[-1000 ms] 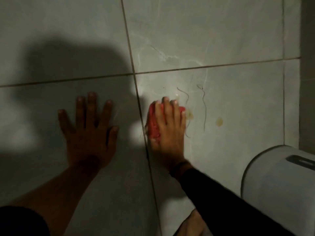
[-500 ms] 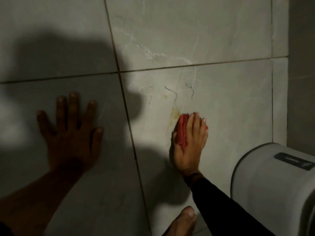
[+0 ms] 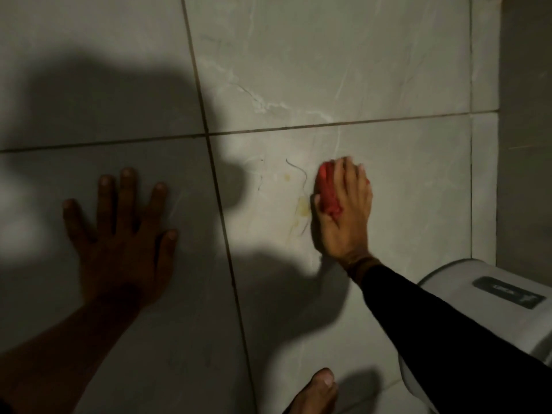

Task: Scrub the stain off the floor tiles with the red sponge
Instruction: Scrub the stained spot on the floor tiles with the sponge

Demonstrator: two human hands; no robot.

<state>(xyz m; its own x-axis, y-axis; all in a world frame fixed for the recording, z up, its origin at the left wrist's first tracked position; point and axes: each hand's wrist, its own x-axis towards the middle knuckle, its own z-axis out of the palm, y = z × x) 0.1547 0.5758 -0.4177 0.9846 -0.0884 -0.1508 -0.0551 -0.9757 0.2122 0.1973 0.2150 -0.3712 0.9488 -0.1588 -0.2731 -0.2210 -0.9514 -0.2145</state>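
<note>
1. The soft red sponge (image 3: 328, 192) lies pressed on the pale grey marble-veined floor tiles (image 3: 403, 180), right of centre.
2. The right hand (image 3: 346, 213) clamps it flat, fingers curled over its top.
3. The yellowish smeared stain (image 3: 302, 208) sits just beside the sponge at its 9 o'clock.
4. The left hand (image 3: 122, 234), at 9 o'clock in shadow, rests spread flat, holding nothing.
5. A bare foot (image 3: 316, 392) shows at 6 o'clock; a white rounded plastic bin (image 3: 478, 312) at 4 o'clock.

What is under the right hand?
The red sponge, pressed on the floor tile by the right hand. Only its left edge shows; any stain beneath is covered.
</note>
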